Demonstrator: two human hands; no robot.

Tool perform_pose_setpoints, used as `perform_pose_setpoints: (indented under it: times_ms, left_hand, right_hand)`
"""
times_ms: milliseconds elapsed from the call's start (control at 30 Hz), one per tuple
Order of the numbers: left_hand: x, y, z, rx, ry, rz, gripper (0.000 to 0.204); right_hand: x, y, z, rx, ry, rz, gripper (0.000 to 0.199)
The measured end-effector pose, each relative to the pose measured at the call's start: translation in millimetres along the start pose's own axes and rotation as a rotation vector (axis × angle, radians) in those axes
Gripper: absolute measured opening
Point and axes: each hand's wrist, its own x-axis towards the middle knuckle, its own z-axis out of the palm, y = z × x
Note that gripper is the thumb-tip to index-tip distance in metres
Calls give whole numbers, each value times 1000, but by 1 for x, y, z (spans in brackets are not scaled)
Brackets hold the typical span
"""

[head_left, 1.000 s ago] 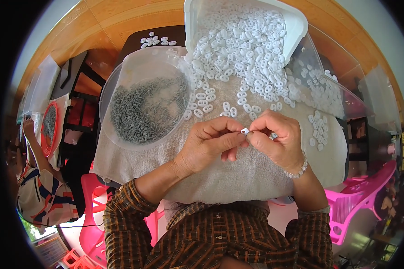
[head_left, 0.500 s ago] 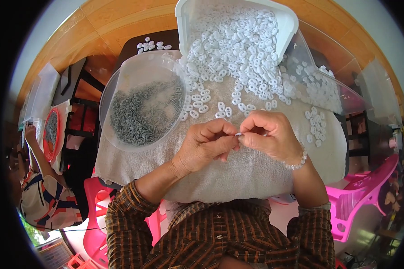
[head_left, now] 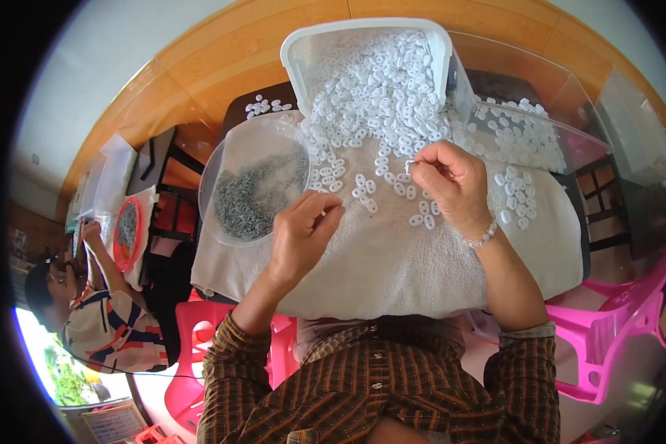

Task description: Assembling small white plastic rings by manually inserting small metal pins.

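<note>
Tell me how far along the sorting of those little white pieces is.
Done: a separate batch of white pieces lies at the right. In hand: the right hand pinches one small white piece; the left hand rests on the cloth beside the bowl of grey parts. Left: a large heap spilling from the white tub.

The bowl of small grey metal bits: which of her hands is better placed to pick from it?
Probably the left hand: it hovers right beside the clear bowl, fingers free. The right hand already pinches a white piece further away.
</note>
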Motion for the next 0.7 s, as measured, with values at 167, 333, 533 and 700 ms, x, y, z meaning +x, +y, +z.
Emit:
perform_pose_setpoints:
  times_ms: [167,333,533,700]
  left_hand:
    - [10,-2,-10,446,-21,286,8]
    - [14,-6,23,592,-167,408,8]
    - [9,0,31,606,-159,359,7]
    - [9,-5,-12,670,-54,282,9]
  right_hand:
    - [-3,-1,1,28,-5,4,7]
    - [-3,3,6,-19,-47,-41,8]
    - [-4,8,9,-69,-44,-53,6]
    - [-7,8,9,-76,-57,-69,8]
